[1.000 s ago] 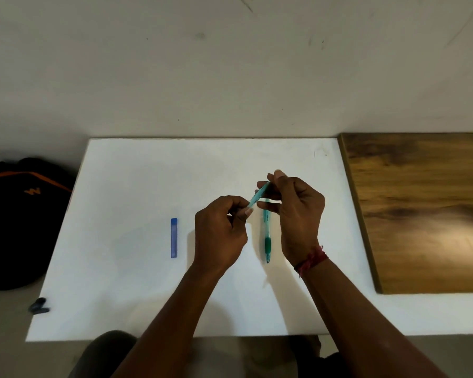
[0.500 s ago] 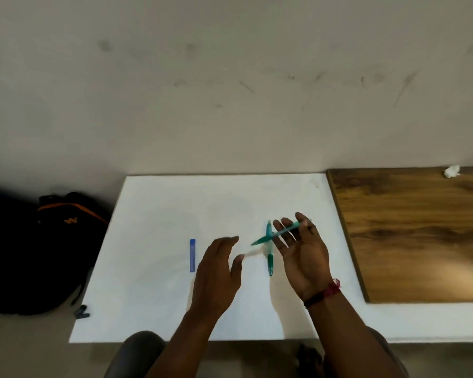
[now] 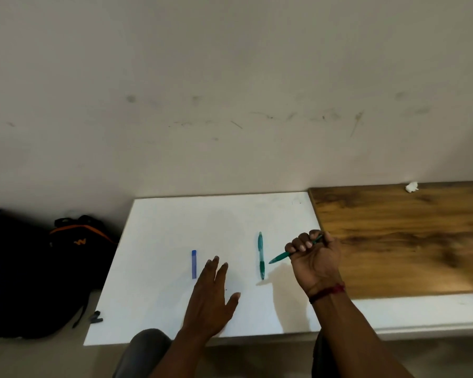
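White desk (image 3: 159, 309): nearest, the left hand (image 3: 210, 298) lies spread, fingers straight, holding nothing. Farther right, the right hand (image 3: 316, 257) grips a green pen (image 3: 279, 258) in its fist, tip pointing left. A second pen (image 3: 261, 255) lies between the hands, and a blue case (image 3: 194, 264) lies just left of the left fingertips.

Scuffed off-white wall (image 3: 230, 77), white tabletop (image 3: 175, 227) set against it, brown wooden board (image 3: 407, 241) lying on its right part, black backpack (image 3: 38, 268) with orange trim on the grey floor (image 3: 38, 356) at left
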